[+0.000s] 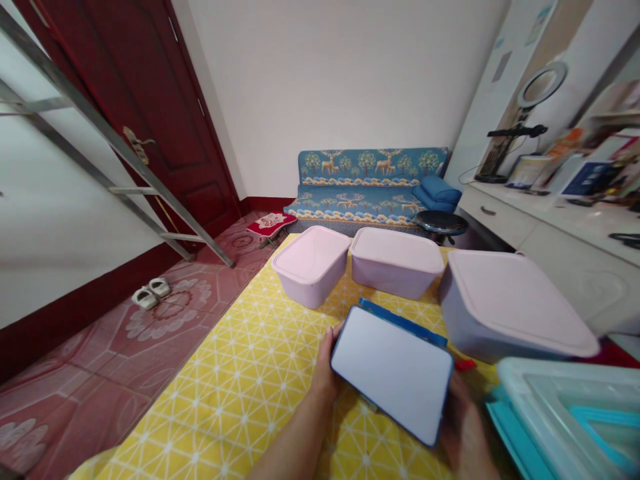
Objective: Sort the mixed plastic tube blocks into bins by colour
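Note:
Between my two hands is a white, blue-rimmed rectangular board (395, 370), tilted above the table. Whether it is a flat board or the top of a case, I cannot tell. My left hand (327, 363) grips its left end, with the fingertips partly hidden behind it. At its right end is my right hand (461, 417), blurred, with most of its fingers hidden behind the edge. Along the board's far side runs a blue strip (403, 321); whether the two are joined is unclear. A small red thing (466, 365) shows just beyond my right hand.
Three lidded pink-lilac boxes, a left one (313, 265), a middle one (395, 261) and a large right one (520, 303), stand along the table's far side. A turquoise container with a clear lid (575, 413) fills the near right. Yellow patterned cloth (240, 387) covers the table.

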{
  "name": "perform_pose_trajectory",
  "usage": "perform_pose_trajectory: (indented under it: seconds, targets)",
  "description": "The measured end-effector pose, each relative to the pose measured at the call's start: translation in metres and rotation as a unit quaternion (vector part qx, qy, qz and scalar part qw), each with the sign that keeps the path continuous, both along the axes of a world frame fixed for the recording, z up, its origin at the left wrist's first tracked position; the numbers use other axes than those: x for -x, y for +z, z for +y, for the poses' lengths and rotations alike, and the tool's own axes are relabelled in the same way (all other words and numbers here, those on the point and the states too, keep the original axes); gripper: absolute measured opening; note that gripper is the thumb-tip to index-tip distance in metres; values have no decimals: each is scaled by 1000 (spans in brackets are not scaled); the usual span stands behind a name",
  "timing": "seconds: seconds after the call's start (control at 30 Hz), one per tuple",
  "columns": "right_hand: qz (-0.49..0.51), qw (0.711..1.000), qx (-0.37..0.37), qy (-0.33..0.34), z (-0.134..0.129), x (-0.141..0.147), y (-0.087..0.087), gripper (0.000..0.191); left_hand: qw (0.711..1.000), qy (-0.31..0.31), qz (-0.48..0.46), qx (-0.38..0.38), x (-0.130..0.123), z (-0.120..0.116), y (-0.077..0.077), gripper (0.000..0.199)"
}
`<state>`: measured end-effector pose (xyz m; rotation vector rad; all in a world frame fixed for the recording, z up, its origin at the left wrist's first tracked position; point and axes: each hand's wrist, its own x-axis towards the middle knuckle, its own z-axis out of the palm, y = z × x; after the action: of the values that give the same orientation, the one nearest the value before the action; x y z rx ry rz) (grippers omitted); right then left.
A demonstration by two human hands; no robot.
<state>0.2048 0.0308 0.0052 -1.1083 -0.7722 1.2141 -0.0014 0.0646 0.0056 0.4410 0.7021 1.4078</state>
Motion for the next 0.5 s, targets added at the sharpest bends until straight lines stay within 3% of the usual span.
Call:
perform_pose_trajectory:
  seconds: [0.17,0.3,0.5]
  targets:
    - [88,990,73,-88,4,4,22,33,1000,-7,-15,16,-1,0,-1,60]
    - [88,992,51,-74,11,7,38,40,999,-27,0,33,-2,1,-5,65]
    - [76,994,66,-42,30,5,46,45,998,-44,12,48,-1,4,-7,68]
